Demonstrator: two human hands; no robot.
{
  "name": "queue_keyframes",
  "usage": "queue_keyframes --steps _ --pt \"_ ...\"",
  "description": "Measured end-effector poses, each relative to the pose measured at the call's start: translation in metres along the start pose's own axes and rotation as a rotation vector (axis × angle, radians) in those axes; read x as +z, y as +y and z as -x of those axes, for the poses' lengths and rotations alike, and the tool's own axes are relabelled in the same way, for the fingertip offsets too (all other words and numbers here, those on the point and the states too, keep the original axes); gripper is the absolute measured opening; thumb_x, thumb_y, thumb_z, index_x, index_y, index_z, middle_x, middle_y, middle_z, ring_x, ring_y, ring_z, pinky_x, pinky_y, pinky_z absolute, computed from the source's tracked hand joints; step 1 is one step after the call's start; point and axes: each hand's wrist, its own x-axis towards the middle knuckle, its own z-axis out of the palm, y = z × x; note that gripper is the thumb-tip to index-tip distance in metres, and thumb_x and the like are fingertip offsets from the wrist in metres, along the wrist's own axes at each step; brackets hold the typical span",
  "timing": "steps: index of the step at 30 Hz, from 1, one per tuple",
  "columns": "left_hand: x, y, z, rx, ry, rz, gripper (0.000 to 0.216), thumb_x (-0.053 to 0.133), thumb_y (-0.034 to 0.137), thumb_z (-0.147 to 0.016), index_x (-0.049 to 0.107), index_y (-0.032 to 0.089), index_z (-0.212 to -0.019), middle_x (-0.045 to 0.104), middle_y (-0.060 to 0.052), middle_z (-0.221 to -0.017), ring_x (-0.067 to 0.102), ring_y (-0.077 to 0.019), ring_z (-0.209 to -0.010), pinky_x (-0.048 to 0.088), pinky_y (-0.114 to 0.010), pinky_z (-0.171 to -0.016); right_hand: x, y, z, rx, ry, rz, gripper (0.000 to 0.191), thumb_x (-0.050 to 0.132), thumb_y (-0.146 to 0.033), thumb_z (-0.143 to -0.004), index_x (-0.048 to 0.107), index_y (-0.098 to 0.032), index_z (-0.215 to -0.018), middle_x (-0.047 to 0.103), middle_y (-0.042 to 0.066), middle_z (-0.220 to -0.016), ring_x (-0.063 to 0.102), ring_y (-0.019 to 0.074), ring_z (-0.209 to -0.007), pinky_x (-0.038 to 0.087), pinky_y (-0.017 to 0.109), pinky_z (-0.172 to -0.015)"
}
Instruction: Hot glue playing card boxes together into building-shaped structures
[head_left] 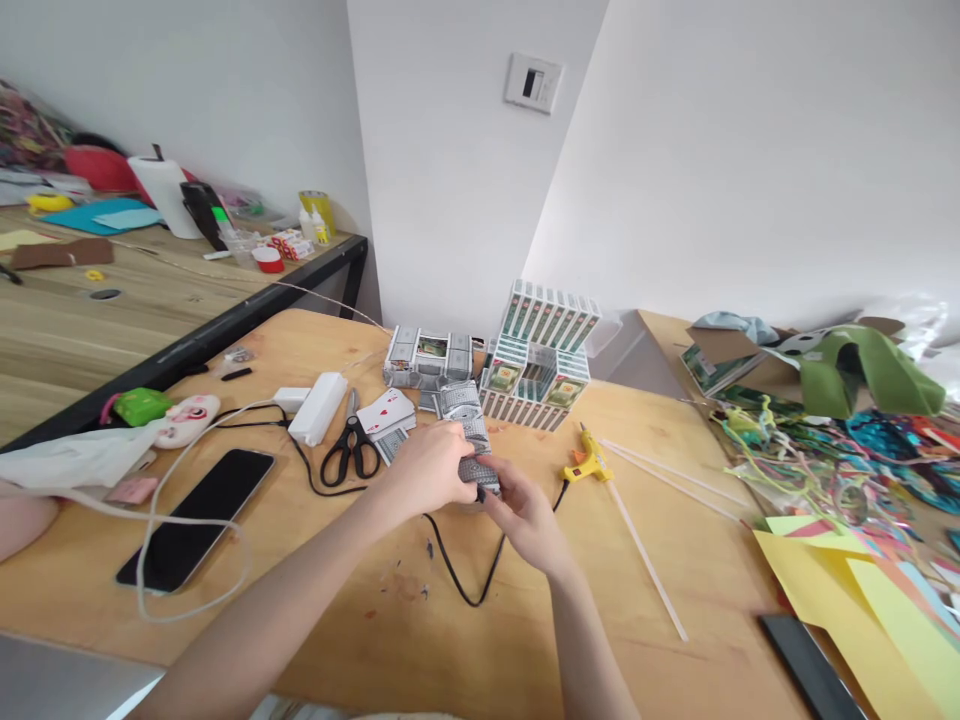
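Observation:
My left hand [439, 465] curls over a long piece built of grey-patterned playing cards [459, 400], fingers pressed on its near end. From the other side my right hand [531, 515] grips that same end between thumb and fingers. A small dark thing [481, 493] shows between my thumbs; I cannot make out what it is. Behind lies another block of folded cards [427, 355]. Just left of my left hand are loose playing cards [386, 412], an ace of hearts on top, and black-handled scissors [351, 450].
Green-and-white card boxes [536, 385] stand stacked behind my hands. To the right lie a yellow glue gun [587, 462] and clear glue sticks [649, 565]. A white power strip [318, 408], black cable [469, 603] and phone [199, 520] are nearby. Craft scraps [847, 460] crowd the right.

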Motion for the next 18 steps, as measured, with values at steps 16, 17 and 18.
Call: queue_keyframes --steps 16,17,18 --pt "0.034 -0.007 0.017 -0.14 0.259 0.297 0.041 0.067 0.031 -0.064 0.065 0.019 -0.103 0.051 -0.008 -0.101 0.05 -0.026 -0.102 0.041 -0.039 -0.091 -0.051 -0.015 -0.043 0.15 -0.372 0.198 0.041 0.068 -0.023 -0.071 0.053 -0.02 -0.109 0.048 -0.008 -0.058 0.043 0.0078 -0.051 0.033 0.02 -0.048" --pt "0.036 -0.008 0.019 -0.15 0.253 0.333 0.041 0.066 0.032 -0.066 0.064 0.02 -0.105 0.051 -0.007 -0.101 0.051 -0.025 -0.101 0.042 -0.038 -0.091 -0.051 -0.014 -0.043 0.153 -0.378 0.168 0.042 0.069 -0.024 -0.071 0.052 -0.02 -0.109 0.051 -0.007 -0.061 0.046 0.0083 -0.053 0.035 0.021 -0.05" --pt "0.037 -0.009 0.02 -0.16 0.243 0.371 0.041 0.066 0.032 -0.067 0.063 0.02 -0.106 0.051 -0.006 -0.1 0.052 -0.0238 -0.099 0.042 -0.037 -0.09 -0.051 -0.012 -0.044 0.153 -0.38 0.146 0.042 0.069 -0.025 -0.071 0.052 -0.02 -0.109 0.054 -0.006 -0.064 0.048 0.009 -0.055 0.037 0.022 -0.051"
